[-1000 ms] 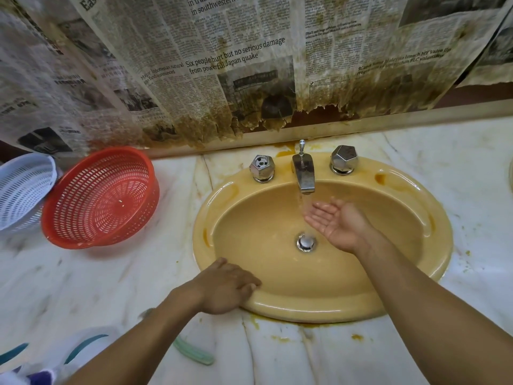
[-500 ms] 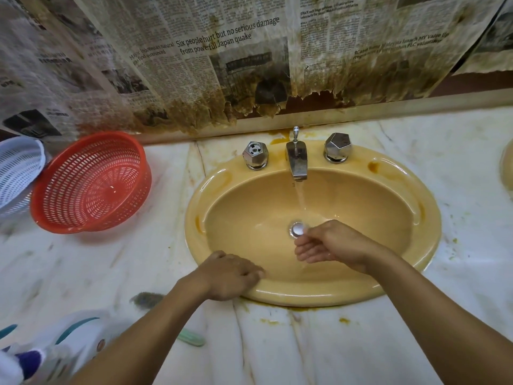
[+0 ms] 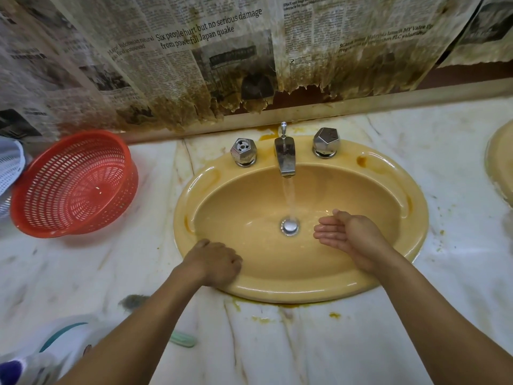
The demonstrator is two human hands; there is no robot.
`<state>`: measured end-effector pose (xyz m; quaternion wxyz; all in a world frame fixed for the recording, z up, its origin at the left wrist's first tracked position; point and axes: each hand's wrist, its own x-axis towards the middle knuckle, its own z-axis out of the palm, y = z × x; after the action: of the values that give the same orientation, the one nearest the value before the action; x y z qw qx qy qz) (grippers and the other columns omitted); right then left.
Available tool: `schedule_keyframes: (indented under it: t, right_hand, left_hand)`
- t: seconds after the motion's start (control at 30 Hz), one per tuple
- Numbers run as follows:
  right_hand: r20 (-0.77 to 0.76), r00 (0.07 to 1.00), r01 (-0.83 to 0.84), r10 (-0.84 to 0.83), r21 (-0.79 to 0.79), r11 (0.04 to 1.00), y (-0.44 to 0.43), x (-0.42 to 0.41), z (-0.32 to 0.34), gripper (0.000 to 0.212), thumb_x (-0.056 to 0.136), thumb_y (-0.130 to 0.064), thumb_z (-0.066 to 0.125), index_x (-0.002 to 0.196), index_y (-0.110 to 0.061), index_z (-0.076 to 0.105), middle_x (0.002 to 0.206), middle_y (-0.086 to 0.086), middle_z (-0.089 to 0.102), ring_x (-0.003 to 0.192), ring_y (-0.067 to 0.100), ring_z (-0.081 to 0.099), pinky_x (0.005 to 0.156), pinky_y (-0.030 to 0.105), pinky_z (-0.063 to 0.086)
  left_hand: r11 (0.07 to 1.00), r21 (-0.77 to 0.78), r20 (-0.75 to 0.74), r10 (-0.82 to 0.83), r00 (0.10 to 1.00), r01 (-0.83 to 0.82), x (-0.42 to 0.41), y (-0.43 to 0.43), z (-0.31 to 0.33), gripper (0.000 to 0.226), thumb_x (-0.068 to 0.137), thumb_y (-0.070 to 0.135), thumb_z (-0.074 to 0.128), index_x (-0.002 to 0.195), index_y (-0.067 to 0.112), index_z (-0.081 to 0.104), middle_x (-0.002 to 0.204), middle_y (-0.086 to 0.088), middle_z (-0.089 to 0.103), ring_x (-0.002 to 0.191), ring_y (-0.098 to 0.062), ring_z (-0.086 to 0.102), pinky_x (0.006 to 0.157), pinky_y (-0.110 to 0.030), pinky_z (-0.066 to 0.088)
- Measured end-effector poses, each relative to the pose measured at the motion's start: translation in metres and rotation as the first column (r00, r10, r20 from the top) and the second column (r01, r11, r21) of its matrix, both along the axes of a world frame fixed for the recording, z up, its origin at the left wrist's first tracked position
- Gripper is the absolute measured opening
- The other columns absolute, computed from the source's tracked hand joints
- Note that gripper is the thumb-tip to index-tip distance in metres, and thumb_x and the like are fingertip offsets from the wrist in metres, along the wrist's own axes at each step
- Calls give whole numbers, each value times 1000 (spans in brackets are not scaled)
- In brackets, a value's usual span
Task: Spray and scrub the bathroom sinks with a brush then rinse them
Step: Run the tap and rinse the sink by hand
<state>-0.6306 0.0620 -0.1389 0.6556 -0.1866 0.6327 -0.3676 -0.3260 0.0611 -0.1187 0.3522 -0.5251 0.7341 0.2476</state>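
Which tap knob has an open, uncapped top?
The left knob, left of the spout: its top shows a round open recess, while the right knob has a closed, smooth faceted top.

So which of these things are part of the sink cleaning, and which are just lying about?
For the job: yellow sink, running tap, brush, left hand on the rim, cupped right hand.
Lying about: red basket, white basket, newspaper.
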Motion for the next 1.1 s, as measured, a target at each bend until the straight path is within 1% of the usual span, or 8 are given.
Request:
schedule_keyframes:
  t: [0.2, 0.37, 0.57, 0.73, 0.8, 0.87, 1.0, 1.1]
  right_hand:
    - [339, 932, 111, -126, 62, 992, -34, 22, 5, 45, 110, -28, 39, 118, 10, 61, 111, 29, 72, 104, 40, 72, 91, 44, 58]
    - [605, 745, 197, -282, 205, 959, -65, 44, 13, 36, 107, -16, 40, 120, 11, 58, 121, 31, 66, 110, 43, 66, 93, 47, 57]
    - [614, 748, 168, -252, 192, 967, -73, 47, 20, 33, 102, -12, 41, 118, 9, 62, 115, 26, 69, 98, 37, 73, 81, 43, 62]
    - [430, 884, -208, 182, 12, 978, -45, 46, 58, 40, 103, -12, 38, 115, 18, 61, 113, 34, 69, 99, 43, 72, 83, 43, 63]
    - [215, 861, -469, 461, -17, 883, -24, 42, 70, 38, 103, -11, 41, 110, 18, 64, 107, 33, 71, 100, 44, 72, 87, 44, 62]
    - [-13, 802, -596, 597, 50, 802, -6, 33, 69, 34, 102, -12, 46, 104, 11, 71, 99, 25, 75, 97, 38, 74, 93, 44, 60]
    - [-227, 846, -460, 482, 143, 876, 6, 2, 47, 24, 99, -11, 56, 95, 4, 76, 90, 16, 78, 91, 29, 76, 96, 47, 58]
    - [-253, 887, -357, 385, 152, 922, 12, -17, 38, 24, 98, -10, 57, 96, 4, 76, 94, 17, 78, 95, 31, 75, 97, 45, 57]
  left_hand:
    - [933, 328, -291, 247, 924, -146, -15, 15, 11, 40, 109, 52, 32, 146, 53, 46, 155, 26, 42, 144, -9, 37, 119, -29, 24]
    - [992, 44, -192, 126, 973, -119, 5, 10, 1, 45, 108, 50, 21, 134, 45, 57, 134, 18, 60, 132, -6, 48, 114, -33, 17]
    - [992, 22, -146, 127, 981, -125, 7, 7, -4, 46, 107, 50, 20, 131, 45, 59, 135, 19, 60, 131, -3, 47, 114, -36, 16]
    - [998, 25, -16, 60, 998, -59, -14, 6, -8, 58, 104, 50, 12, 142, 38, 53, 146, 12, 56, 136, -11, 45, 114, -46, 17]
    - [997, 75, 7, 23, 1000, -23, -32, 6, -7, 63, 101, 53, 8, 148, 37, 48, 154, 11, 49, 141, -16, 42, 113, -49, 21]
    - [977, 207, -84, 69, 994, -50, -54, 7, 4, 57, 108, 51, 13, 156, 37, 40, 162, 6, 41, 146, -21, 40, 115, -42, 25]
    - [916, 401, -228, 118, 966, -18, -70, 12, 16, 50, 114, 40, 17, 163, 32, 26, 169, 10, 26, 154, -18, 25, 115, -22, 16]
    - [971, 238, -36, 28, 999, -18, -45, 7, 4, 54, 110, 40, 13, 157, 33, 38, 166, 7, 34, 149, -24, 34, 120, -46, 22]
